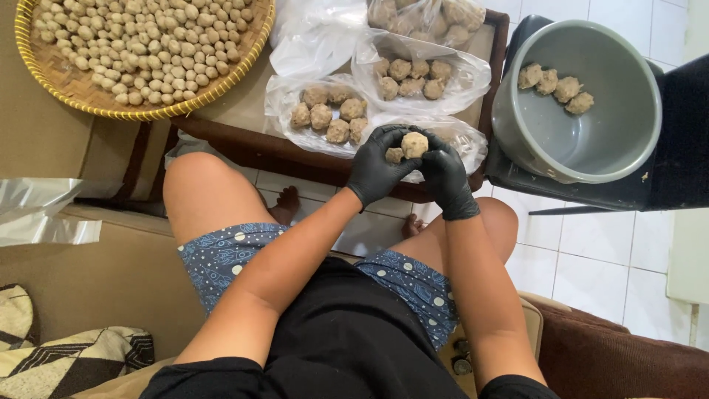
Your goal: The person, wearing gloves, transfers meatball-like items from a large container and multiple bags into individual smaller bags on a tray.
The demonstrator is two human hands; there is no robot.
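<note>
Both my hands wear black gloves and meet over the table's near edge. My left hand (374, 170) cups a small beige dough ball (394, 155). My right hand (444, 176) pinches a larger beige ball (414, 144) at the fingertips. Just beneath them lies a clear plastic bag (467, 140). Two other open bags hold several balls each, one (327, 114) to the left and one (413, 77) behind.
A woven yellow-rimmed tray (140, 111) full of small balls sits far left. A grey bucket (591, 159) with several balls stands on a dark stool at right. The brown table's edge (258, 148) runs before my knees. Cushions lie lower left, white floor tiles at right.
</note>
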